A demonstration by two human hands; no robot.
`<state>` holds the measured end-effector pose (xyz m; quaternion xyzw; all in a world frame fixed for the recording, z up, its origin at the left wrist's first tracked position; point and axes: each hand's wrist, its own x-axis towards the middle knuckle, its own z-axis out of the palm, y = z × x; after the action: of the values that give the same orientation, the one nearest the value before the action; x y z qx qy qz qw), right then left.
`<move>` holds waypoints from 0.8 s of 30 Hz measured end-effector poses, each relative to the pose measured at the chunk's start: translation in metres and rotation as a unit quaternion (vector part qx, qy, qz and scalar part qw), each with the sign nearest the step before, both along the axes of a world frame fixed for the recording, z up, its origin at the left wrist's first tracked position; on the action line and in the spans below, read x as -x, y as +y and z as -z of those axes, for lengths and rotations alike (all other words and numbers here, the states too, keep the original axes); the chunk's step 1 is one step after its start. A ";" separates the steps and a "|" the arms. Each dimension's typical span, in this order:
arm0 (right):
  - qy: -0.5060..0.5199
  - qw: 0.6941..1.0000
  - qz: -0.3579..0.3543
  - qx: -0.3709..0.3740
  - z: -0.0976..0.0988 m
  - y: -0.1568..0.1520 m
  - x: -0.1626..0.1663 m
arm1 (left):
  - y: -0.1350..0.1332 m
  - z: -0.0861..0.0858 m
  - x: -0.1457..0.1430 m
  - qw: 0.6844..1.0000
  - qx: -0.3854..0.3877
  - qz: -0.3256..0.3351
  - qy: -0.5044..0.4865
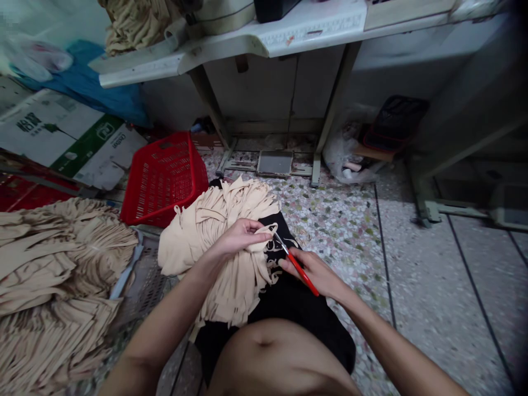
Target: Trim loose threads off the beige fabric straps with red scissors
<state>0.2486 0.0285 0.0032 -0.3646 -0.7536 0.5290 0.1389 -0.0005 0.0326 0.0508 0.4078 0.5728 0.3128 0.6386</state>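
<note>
A bundle of beige fabric pieces [231, 283] lies across my lap, over black clothing [284, 305]. My left hand [243, 234] pinches the edge of one beige piece at the bundle's right side, where a small loop of cloth stands up. In my right hand [315, 269] are red-handled scissors [304, 274], their metal blades pointing up and left and touching or very near that loop. Whether the blades are parted is too small to tell. Thin beige trimmings [273, 264] lie on the black cloth below the blades.
To the left, a grey crate [142, 283] stands beside large stacks of beige fabric [53, 264]. Behind it are a red plastic basket [165, 176] and a white-green carton [78, 140]. A sewing table [313, 34] spans the front, above a foot pedal [275, 163]. A plastic bag [350, 159] sits right.
</note>
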 end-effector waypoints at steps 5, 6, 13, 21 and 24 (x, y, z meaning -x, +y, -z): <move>-0.001 1.000 -0.001 -0.015 0.001 -0.001 0.004 | -0.002 -0.003 0.001 1.000 0.009 0.015 -0.012; -0.002 1.000 0.000 -0.017 0.001 -0.001 0.004 | -0.002 -0.003 0.001 1.000 0.009 0.020 -0.015; 0.006 1.000 0.010 0.001 0.004 0.001 0.006 | -0.004 0.002 0.005 0.998 0.002 0.062 -0.021; 0.042 0.988 0.074 0.125 0.024 -0.009 -0.001 | -0.006 0.004 0.006 0.998 0.026 0.034 -0.042; 0.044 0.994 0.033 0.091 0.020 -0.009 -0.006 | -0.007 0.005 0.005 0.998 0.030 0.036 -0.042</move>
<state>0.2542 0.0192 -0.0165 -0.3767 -0.6829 0.6062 0.1556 -0.0060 0.0259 0.0461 0.3956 0.5392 0.2891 0.6850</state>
